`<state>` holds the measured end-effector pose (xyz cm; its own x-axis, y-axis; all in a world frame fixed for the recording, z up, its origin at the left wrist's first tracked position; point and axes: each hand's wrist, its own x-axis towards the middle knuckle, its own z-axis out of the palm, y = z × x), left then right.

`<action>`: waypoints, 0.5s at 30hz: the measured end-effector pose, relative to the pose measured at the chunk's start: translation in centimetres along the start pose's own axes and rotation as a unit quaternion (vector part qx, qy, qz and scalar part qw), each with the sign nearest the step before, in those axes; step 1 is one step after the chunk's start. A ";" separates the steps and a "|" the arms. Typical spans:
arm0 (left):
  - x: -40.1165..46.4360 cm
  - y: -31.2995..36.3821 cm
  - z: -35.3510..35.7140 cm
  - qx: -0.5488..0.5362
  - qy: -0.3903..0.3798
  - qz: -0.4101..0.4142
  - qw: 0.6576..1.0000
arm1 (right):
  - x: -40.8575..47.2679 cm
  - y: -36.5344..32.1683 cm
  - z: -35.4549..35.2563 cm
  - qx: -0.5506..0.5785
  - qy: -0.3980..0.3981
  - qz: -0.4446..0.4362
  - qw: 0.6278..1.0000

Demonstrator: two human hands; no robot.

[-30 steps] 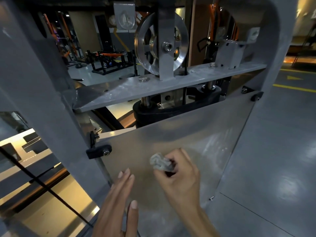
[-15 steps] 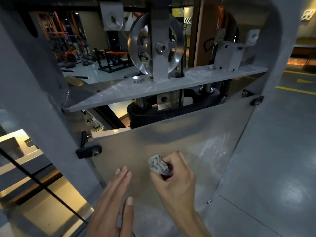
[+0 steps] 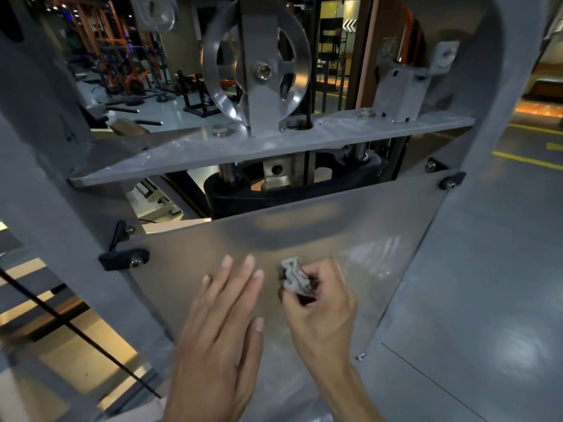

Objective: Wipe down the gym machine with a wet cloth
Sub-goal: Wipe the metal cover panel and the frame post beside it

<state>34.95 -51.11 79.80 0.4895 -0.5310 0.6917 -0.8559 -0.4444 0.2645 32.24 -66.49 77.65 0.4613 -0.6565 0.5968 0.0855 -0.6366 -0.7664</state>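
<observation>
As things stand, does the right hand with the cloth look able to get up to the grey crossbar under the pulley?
Probably yes. The right hand grips the cloth in front of the steel panel, and nothing lies between it and the crossbar above.

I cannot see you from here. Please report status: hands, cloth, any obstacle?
Right hand grips bunched cloth at the metal panel. Left hand open, fingers straight, over panel. Nothing in the way.
</observation>
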 end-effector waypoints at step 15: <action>2.2 1.1 3.4 0.123 0.006 0.004 0.992 | 2.7 2.2 -2.9 0.026 0.006 -0.008 1.000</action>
<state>35.64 -55.22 79.34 0.4789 -0.5269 0.7022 -0.7923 -0.6039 0.0871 31.06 -70.81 78.27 0.4495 -0.6511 0.6116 0.1386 -0.6255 -0.7678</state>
